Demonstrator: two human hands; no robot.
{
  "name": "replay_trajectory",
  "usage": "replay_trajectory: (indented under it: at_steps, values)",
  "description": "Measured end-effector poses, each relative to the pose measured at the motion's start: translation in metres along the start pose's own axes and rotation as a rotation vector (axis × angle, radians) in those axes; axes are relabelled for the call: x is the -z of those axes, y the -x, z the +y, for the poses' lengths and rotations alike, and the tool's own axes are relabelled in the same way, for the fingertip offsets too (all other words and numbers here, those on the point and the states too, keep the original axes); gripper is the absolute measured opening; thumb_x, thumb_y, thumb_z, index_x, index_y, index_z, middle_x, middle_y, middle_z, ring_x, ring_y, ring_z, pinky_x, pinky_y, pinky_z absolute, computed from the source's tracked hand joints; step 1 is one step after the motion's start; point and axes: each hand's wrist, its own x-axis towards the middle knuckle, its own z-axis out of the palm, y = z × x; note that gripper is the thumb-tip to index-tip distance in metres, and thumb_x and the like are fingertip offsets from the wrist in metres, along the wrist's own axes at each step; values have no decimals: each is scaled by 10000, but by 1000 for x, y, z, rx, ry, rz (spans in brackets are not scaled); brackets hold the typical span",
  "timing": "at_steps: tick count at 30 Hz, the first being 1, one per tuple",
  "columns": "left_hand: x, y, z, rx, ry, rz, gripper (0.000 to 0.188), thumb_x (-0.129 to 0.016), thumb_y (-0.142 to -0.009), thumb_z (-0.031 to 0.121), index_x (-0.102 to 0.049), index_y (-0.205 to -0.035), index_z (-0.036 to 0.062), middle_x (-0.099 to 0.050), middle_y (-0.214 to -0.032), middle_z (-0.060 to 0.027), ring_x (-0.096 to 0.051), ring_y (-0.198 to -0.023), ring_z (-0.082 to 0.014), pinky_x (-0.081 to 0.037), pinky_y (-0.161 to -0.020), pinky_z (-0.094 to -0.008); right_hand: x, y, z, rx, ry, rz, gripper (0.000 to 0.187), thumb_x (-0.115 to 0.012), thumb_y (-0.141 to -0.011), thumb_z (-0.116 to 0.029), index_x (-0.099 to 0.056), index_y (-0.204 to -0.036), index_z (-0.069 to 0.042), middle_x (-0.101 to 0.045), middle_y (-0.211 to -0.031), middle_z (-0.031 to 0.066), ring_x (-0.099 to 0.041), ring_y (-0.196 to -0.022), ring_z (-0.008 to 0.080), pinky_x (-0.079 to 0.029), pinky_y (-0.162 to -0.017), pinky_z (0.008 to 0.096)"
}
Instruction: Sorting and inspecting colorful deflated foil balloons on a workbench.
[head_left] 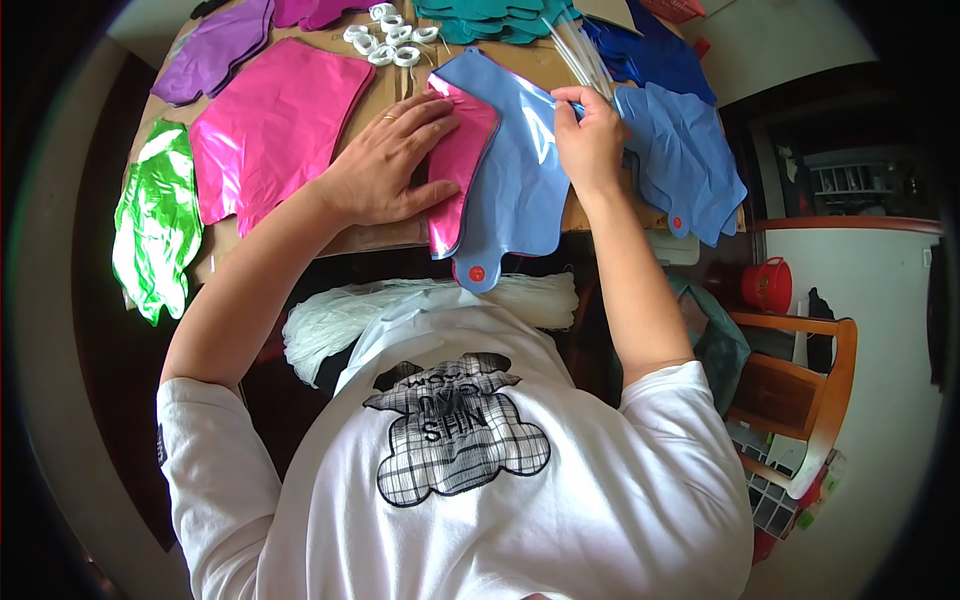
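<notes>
A flat foil balloon, matte blue [520,190] with a shiny pink part [462,190] along its left, lies in front of me at the table's near edge. Its lower tab, marked with a small red dot, hangs over that edge. My left hand [395,165] rests on the pink part with fingers stretched out and holds nothing. At the upper right edge of the blue foil, my right hand [590,140] is closed in a pinch. Its fingertips partly hide what they grip. Just beyond that hand lies a bundle of thin white straws [578,55].
Flat foil pieces in pink [275,125], green [160,220], purple [215,50], teal [490,15] and blue [685,160] cover the cardboard-topped table. Several small white ribbon rolls [395,40] sit at the back. White strands [330,320] lie across my lap. A wooden chair [800,390] stands right.
</notes>
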Motion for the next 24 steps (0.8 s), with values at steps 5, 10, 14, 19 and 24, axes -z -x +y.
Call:
replay_trajectory:
  at_steps: [5, 10, 14, 19, 24]
  values:
    - [0, -5, 1, -19, -101, 3, 705, -615, -841, 519, -487, -1328, 25, -457, -1379, -179, -389, -1326, -346, -319, -1097, -442, 9, -16, 9, -47, -20, -191, 146, -618, -825, -105, -707, -935, -70, -692, -784, 78, -606, -604, 154, -474, -586, 305]
    - [-4, -6, 2, 3, -144, 16, 740, -609, -827, 564, -475, -1336, 44, -459, -1372, -173, -414, -1297, -348, -341, -1067, -449, 8, -27, 17, -48, 10, -251, 167, -605, -839, -106, -704, -963, -50, -702, -812, 91, -636, -661, 150, -490, -625, 288]
    - [-5, -7, 2, 13, -157, 22, 757, -589, -829, 591, -467, -1343, 48, -453, -1372, -171, -417, -1290, -348, -336, -1068, -454, 9, -30, 15, -96, -22, -275, 192, -591, -848, -105, -708, -987, -45, -706, -821, 96, -644, -677, 147, -494, -639, 280]
    - [-2, -9, 5, 55, -156, -38, 771, -602, -835, 563, -423, -1392, 61, -417, -1404, -179, -369, -1332, -361, -301, -1101, -466, 9, -25, 9, -119, 12, -276, 197, -584, -847, -108, -716, -981, -47, -706, -800, 91, -632, -628, 137, -488, -598, 281]
    - [-3, -9, 4, 29, -180, -19, 764, -587, -850, 560, -422, -1390, 46, -404, -1413, -187, -351, -1344, -369, -280, -1121, -469, 6, -23, 14, -49, -18, -255, 196, -583, -847, -121, -718, -974, -57, -701, -769, 80, -616, -599, 127, -480, -575, 280]
